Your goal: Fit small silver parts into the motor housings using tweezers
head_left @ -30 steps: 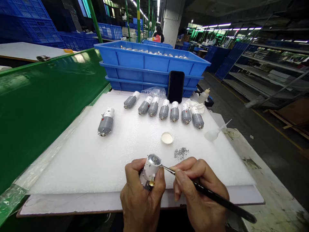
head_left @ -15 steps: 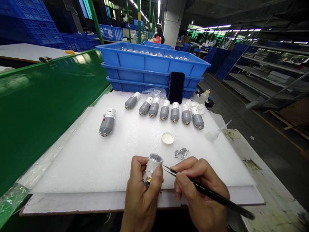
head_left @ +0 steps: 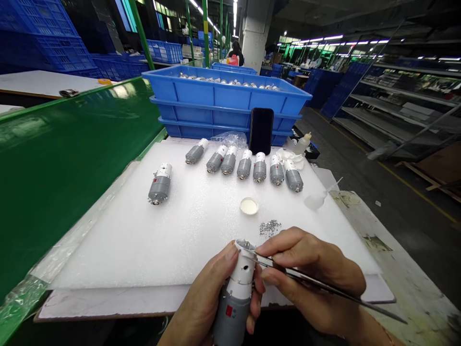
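Note:
My left hand (head_left: 207, 283) is wrapped round a grey and white model spacecraft module (head_left: 240, 283), which tilts with its white end up and a small red mark on its grey body. In my right hand (head_left: 309, 274) is a pair of tweezers (head_left: 324, 284), pinched between thumb and fingers. Their tips reach the white end of the model near its rim; whether they grip a small part there cannot be made out. Just beyond the hands lie a pile of tiny silver parts (head_left: 270, 228) and a shallow round lid (head_left: 249, 206) with whitish contents.
Several similar models (head_left: 244, 166) stand in a row on the white foam sheet (head_left: 187, 216), with another model (head_left: 159, 185) at left. Behind them are stacked blue crates (head_left: 223, 103), a propped phone (head_left: 261, 130) and a small bottle (head_left: 303, 143). A clear dropper bottle (head_left: 316, 199) lies at right.
My left hand has turned the model, so its side with the black hole and grey body now faces me. The tweezers have moved with my right hand to the model's upper rim.

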Tool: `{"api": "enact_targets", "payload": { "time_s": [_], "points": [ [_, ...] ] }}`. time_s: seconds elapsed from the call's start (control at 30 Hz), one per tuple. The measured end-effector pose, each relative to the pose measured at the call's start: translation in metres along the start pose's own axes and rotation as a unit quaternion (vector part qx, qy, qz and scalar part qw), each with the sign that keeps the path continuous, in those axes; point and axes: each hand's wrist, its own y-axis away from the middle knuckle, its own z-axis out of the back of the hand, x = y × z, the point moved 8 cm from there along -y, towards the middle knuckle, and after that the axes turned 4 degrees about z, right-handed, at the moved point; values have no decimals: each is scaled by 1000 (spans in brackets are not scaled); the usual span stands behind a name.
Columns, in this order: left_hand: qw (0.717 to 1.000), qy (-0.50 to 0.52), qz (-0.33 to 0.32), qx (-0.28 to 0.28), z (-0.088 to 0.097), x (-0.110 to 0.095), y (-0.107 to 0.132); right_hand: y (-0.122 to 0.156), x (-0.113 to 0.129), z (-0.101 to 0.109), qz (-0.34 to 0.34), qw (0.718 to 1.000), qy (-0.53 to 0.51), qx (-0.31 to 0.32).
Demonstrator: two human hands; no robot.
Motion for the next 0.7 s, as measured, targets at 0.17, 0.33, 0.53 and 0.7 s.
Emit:
{"api": "enact_targets", "payload": {
  "time_s": [0.17, 0.33, 0.53, 0.7],
  "points": [
    [1000, 4, -6, 2, -2, -3, 1, -8, 5, 1, 13, 999, 33, 38],
    [1000, 2, -1, -5, 0, -3, -2, -18, 16, -4, 68, 993, 72, 65],
    [999, -19, -12, -24, 2, -4, -4, -13, 22, -11, 97, 984, 139, 57],
    [997, -44, -24, -63, 7, -4, -2, -4, 19, -12, 82, 979, 185, 38]
  ]
}}
